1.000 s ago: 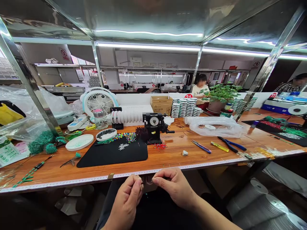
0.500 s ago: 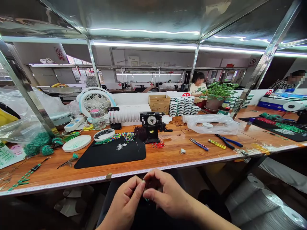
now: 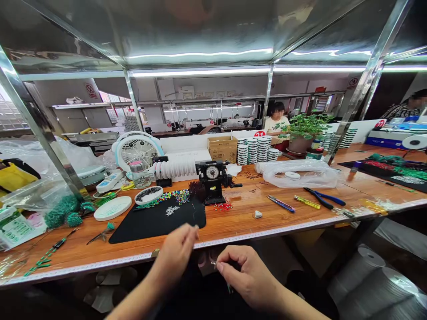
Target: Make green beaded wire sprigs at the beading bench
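Observation:
My left hand [image 3: 175, 253] is over the table's front edge by the black mat [image 3: 158, 220], its fingers closed; what they hold, if anything, is hidden. Below the edge, my right hand [image 3: 247, 273] pinches a small shiny metal piece [image 3: 213, 263] between thumb and forefinger, and a bit of green shows beneath its fingers. On the mat lie small silvery pieces [image 3: 172, 210], with multicoloured beads [image 3: 178, 195] along its back edge. Behind them stands a black winding device with a dial [image 3: 212, 172].
A white dish [image 3: 112, 208] and green thread bundles [image 3: 63, 212] are at the left. Tweezers [image 3: 281, 203], a yellow tool [image 3: 307, 202] and blue-handled pliers [image 3: 323, 198] lie at the right. A person [image 3: 277, 122] sits behind the stacked spools [image 3: 252, 150].
My hands have parted: the left moved up toward the mat, the right slightly right. The metal piece now shows at my right fingertips. The view has shifted a little.

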A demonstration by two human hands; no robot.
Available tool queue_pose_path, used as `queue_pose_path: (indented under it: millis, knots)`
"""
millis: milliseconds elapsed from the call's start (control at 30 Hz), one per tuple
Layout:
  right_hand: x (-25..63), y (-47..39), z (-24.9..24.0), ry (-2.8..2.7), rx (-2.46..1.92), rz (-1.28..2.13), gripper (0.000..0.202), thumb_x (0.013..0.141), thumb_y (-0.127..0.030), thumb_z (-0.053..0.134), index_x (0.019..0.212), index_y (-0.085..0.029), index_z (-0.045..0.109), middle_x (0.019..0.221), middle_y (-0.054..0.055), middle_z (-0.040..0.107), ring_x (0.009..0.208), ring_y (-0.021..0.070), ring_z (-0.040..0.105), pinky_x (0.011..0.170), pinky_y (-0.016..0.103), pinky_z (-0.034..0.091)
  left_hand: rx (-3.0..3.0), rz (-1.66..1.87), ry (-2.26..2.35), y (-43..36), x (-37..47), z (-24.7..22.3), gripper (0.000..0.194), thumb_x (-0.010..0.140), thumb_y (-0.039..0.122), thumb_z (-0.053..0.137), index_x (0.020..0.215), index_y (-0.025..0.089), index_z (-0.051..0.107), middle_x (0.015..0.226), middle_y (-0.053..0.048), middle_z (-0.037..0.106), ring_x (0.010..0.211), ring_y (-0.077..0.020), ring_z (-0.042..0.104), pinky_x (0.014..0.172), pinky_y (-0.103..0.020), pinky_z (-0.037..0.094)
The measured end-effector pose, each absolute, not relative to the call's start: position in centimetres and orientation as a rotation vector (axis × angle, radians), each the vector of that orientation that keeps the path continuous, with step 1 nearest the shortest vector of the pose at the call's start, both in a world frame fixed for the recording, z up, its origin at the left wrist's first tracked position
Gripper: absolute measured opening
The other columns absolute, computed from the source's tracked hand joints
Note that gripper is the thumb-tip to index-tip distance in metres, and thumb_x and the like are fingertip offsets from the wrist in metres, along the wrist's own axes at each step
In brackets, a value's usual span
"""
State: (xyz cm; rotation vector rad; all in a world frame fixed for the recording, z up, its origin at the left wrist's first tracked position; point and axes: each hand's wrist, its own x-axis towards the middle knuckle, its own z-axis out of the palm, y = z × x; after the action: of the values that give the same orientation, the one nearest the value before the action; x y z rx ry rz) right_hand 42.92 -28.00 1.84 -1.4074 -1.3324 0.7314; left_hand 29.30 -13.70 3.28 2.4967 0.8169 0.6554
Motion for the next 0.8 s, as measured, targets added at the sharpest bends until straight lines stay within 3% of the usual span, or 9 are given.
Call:
queue_pose_path:
  millis: [100,167,333,467,533,633,800]
  knots:
    - [43.2,-28.2,2.1,-1.295,-1.401,0.757,0.016,0.078,-0.021,0.052,0.065,-0.014,0.059,0.056,-0.003,0.048,0.054,0.0093,0.040,0.052,0.020,0.032,2.584,0.708,0.878,-8.4,31.3,4.8,0.021,0.087,0.025,0.042,0.093,0.017,0.060,0.092,-0.007,0.064,0.087,-0.0207,0.057,0.080,-0.031,0.042]
    - [43.4,-28.4,2.2,-1.292,-1.411,0.754,0.015,0.076,-0.021,0.053,0.064,-0.014,0.060,0.056,-0.002,0.050,0.055,0.0097,0.042,0.054,0.021,0.033,2.640,0.661,0.896,-5.4,32.4,5.3,0.023,0.081,0.017,0.047,0.097,0.016,0.063,0.100,-0.010,0.063,0.095,-0.0234,0.056,0.087,-0.034,0.040]
    - [43.8,-28.8,1.8,-1.249,-1.434,0.780,0.015,0.074,-0.022,0.053,0.063,-0.014,0.061,0.056,-0.001,0.051,0.055,0.0099,0.042,0.054,0.021,0.034,2.707,0.588,0.993,-2.5,33.1,6.1,0.024,0.078,0.017,0.049,0.092,0.014,0.068,0.092,-0.013,0.066,0.090,-0.0275,0.060,0.082,-0.037,0.042]
    - [44.1,-29.3,1.4,-1.252,-1.413,0.796,0.015,0.072,-0.022,0.053,0.063,-0.014,0.061,0.059,0.000,0.053,0.057,0.0108,0.044,0.056,0.022,0.035,2.707,0.589,0.967,-3.9,31.2,8.2,0.021,0.080,0.030,0.052,0.084,0.018,0.069,0.077,-0.004,0.068,0.073,-0.0204,0.061,0.068,-0.027,0.045]
    - [44.2,-29.4,1.3,-1.258,-1.408,0.802,0.015,0.072,-0.023,0.052,0.062,-0.015,0.060,0.058,0.000,0.053,0.056,0.0109,0.045,0.056,0.022,0.036,2.702,0.714,1.023,-4.3,29.2,9.7,0.031,0.085,0.040,0.043,0.087,0.020,0.067,0.074,-0.001,0.066,0.069,-0.0176,0.059,0.064,-0.024,0.043]
    - [44.1,-29.4,0.9,-1.267,-1.411,0.799,0.017,0.073,-0.025,0.052,0.061,-0.016,0.059,0.055,-0.001,0.050,0.053,0.0107,0.043,0.055,0.023,0.036,2.673,0.961,1.303,-2.6,25.6,11.1,0.043,0.090,0.040,0.028,0.089,0.015,0.063,0.074,-0.005,0.064,0.073,-0.0200,0.055,0.067,-0.027,0.040]
    - [43.9,-28.6,-0.5,-1.296,-1.372,0.799,0.019,0.074,-0.030,0.051,0.064,-0.016,0.059,0.056,0.000,0.050,0.052,0.0112,0.043,0.053,0.023,0.036,2.785,0.658,1.400,3.0,21.1,9.0,0.015,0.076,0.028,0.052,0.077,0.021,0.066,0.080,-0.005,0.064,0.079,-0.0224,0.059,0.071,-0.029,0.041]
